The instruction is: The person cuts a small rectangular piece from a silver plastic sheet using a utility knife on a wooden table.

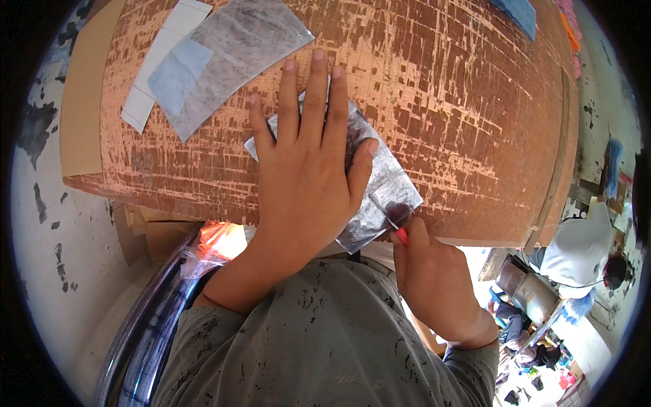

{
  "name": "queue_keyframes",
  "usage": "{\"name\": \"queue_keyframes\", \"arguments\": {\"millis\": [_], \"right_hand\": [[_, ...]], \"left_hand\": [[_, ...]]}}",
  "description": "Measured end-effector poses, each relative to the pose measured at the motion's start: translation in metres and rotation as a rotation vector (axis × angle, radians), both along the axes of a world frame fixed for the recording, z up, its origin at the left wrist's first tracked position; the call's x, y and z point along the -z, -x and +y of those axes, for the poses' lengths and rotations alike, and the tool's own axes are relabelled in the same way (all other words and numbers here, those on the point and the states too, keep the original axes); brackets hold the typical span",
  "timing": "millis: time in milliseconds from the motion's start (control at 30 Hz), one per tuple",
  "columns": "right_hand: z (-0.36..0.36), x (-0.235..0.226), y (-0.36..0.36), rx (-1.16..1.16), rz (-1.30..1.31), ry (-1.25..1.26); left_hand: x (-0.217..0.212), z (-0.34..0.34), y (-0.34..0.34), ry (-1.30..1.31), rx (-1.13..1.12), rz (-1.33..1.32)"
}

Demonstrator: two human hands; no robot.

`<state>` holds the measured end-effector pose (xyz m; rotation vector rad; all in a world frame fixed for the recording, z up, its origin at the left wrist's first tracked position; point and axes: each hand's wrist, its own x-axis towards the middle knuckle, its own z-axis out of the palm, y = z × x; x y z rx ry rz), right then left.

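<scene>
My left hand (305,169) lies flat, fingers spread, on a shiny silver-grey sheet (390,169) near the front edge of the table. Part of the sheet is hidden under the palm. In my right hand (437,278), the fingers are closed round a slim tool with a red handle (402,235). Its thin metal shaft touches or hovers just over the sheet's near right corner; which, I cannot tell. Beyond my left hand are a translucent grey sheet (244,54), a small pale blue piece (180,74) and a white lined strip (139,105), overlapping.
The wooden table top (461,129) is heavily scored. A tan board (85,102) lies along its left side, a blue piece (519,13) at the far right. Shiny dark wrapped material (146,332) and orange plastic (222,239) are below left. Another person (576,251) is at right.
</scene>
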<state>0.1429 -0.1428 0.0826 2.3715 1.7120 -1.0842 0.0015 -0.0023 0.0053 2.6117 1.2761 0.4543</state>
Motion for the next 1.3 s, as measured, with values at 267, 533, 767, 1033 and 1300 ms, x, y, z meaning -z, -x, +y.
{"name": "queue_keyframes", "arguments": {"millis": [267,533,767,1033,1300], "right_hand": [[0.000,0.004,-0.005,-0.098,-0.017,-0.098],[-0.011,-0.003,-0.006,-0.138,-0.067,-0.013],[-0.023,0.004,-0.011,-0.202,-0.140,-0.115],[-0.044,-0.005,-0.017,-0.075,-0.099,0.004],[-0.075,-0.009,-0.058,0.129,-0.002,-0.201]], "left_hand": [[0.007,0.001,0.003,-0.052,-0.015,-0.021],[0.009,0.002,0.003,-0.067,0.000,-0.058],[0.011,0.003,0.003,-0.104,0.007,-0.077],[0.011,0.001,0.002,-0.100,0.011,-0.060],[0.005,-0.001,0.002,0.038,0.178,-0.225]]}}
